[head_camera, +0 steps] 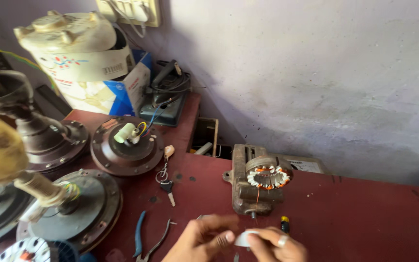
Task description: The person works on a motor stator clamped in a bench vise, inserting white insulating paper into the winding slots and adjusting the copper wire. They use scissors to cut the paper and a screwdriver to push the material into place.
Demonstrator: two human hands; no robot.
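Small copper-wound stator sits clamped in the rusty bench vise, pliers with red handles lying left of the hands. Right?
Not quite: the head view shows the pliers' handles are blue, not red. The rest holds: the small copper-wound stator sits in the rusty bench vise, pliers left of the hands.

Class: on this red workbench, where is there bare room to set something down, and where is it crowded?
Bare table lies right of the vise, toward the wall. A smaller patch sits between the keys and vise. The left is crowded with fan motors and pliers.
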